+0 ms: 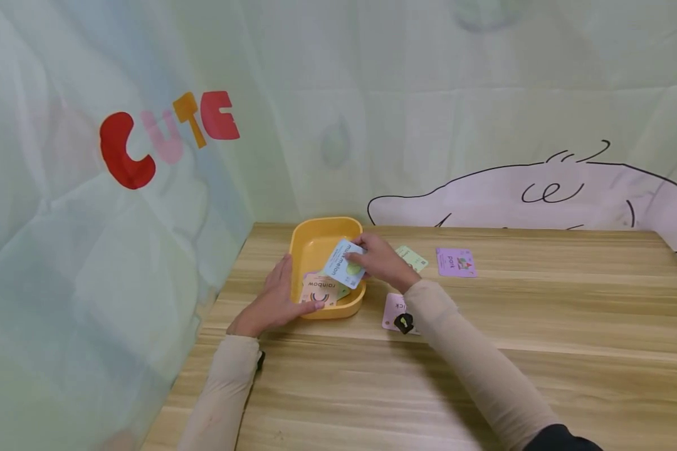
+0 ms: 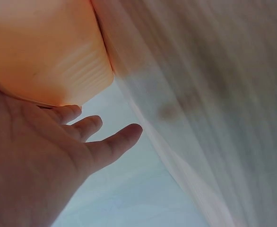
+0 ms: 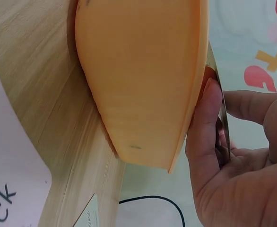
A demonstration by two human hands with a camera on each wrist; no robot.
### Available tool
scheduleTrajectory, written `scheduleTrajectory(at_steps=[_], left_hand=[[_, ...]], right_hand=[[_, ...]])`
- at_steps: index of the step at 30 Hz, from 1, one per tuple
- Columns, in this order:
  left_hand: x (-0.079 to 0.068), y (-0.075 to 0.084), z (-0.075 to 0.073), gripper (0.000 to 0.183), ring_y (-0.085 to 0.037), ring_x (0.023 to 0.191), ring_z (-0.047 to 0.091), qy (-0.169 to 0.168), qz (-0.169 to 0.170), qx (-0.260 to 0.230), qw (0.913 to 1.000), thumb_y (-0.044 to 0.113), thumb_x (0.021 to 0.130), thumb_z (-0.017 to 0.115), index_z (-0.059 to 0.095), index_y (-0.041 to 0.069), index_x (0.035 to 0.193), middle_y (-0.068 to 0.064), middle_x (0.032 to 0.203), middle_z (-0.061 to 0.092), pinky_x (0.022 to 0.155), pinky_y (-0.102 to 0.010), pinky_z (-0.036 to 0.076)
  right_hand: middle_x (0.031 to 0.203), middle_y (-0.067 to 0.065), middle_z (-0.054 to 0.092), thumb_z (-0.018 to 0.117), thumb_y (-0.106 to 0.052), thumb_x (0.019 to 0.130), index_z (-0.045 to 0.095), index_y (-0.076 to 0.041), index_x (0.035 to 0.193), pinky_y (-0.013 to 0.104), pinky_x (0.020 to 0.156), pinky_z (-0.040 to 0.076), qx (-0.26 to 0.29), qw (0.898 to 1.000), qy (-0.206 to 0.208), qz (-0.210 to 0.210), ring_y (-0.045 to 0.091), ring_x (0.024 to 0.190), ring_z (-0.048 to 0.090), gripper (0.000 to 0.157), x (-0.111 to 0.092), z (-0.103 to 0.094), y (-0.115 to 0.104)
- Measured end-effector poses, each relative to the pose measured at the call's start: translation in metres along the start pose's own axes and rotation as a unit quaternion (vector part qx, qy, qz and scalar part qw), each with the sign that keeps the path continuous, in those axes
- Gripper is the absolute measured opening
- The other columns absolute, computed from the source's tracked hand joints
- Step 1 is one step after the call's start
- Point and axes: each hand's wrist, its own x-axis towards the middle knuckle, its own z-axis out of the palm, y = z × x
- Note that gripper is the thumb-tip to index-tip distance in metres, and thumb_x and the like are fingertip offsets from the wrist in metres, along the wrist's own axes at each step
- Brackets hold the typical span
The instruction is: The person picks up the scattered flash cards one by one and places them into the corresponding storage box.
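Note:
My right hand [image 1: 380, 257] pinches a light blue flash card [image 1: 338, 266] printed with a muskmelon, tilted over the right rim of a yellow tray [image 1: 328, 220]. In the right wrist view the card [image 3: 225, 118] shows edge-on between thumb and fingers, beside the tray's outer wall [image 3: 138, 85]. At the tray's left side, my left hand [image 1: 271, 300] rests with its fingers along the outer wall and its thumb over the near rim. Its fingers look fairly straight in the left wrist view. A rainbow card [image 1: 320, 287] lies in the tray on a green one.
On the wooden table [image 1: 541, 326], right of the tray, lie a purple park card [image 1: 456, 262], a green card [image 1: 412, 258] partly behind the right hand, and a pink card [image 1: 393, 307] partly covered by the right forearm. A printed cloth [image 1: 316, 94] hangs behind and left.

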Motion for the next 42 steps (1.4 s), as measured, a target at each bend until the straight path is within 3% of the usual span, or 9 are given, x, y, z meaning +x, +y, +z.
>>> scheduleTrajectory(at_steps=[4, 14, 34, 42], left_hand=[[0.0, 0.0, 0.0, 0.13, -0.038, 0.155, 0.005, 0.001, 0.007, -0.006, 1.0, 0.061, 0.079, 0.078, -0.007, 0.008, 0.163, -0.016, 0.17, -0.002, 0.121, -0.062, 0.018], [0.0, 0.0, 0.0, 0.132, -0.037, 0.154, 0.007, 0.005, 0.009, -0.006, 0.9999, 0.063, 0.077, 0.078, -0.006, 0.009, 0.163, -0.015, 0.17, 0.0, 0.121, -0.062, 0.019], [-0.003, 0.001, 0.0, 0.132, -0.039, 0.156, 0.005, 0.004, 0.0, 0.088, 0.9961, 0.081, 0.079, 0.062, -0.004, 0.001, 0.162, -0.018, 0.17, -0.003, 0.122, -0.059, 0.021], [-0.002, 0.002, 0.001, 0.13, -0.037, 0.156, 0.003, 0.003, -0.001, 0.087, 0.9962, 0.08, 0.08, 0.061, -0.004, 0.001, 0.162, -0.018, 0.17, -0.002, 0.122, -0.057, 0.019]], right_hand=[[0.111, 0.012, 0.066, 0.065, -0.018, 0.1, 0.057, -0.002, 0.127, 0.03, 0.068, 0.06, -0.005, 1.0, 0.0, 0.001, 0.021, 0.087, 0.068, 0.032, 0.001, 0.004, -0.002], [0.109, 0.012, 0.067, 0.065, -0.019, 0.1, 0.057, -0.002, 0.126, 0.028, 0.068, 0.059, -0.027, 1.0, 0.011, 0.005, 0.02, 0.086, 0.069, 0.031, 0.002, 0.012, -0.007], [0.106, 0.01, 0.067, 0.065, -0.02, 0.1, 0.058, -0.002, 0.125, 0.026, 0.069, 0.058, -0.059, 0.998, 0.035, -0.002, 0.019, 0.086, 0.068, 0.032, 0.001, 0.017, -0.004], [0.105, 0.009, 0.065, 0.068, -0.024, 0.099, 0.059, -0.003, 0.123, 0.026, 0.069, 0.057, -0.081, 0.996, 0.04, -0.013, 0.019, 0.084, 0.066, 0.034, 0.002, 0.015, -0.003]])
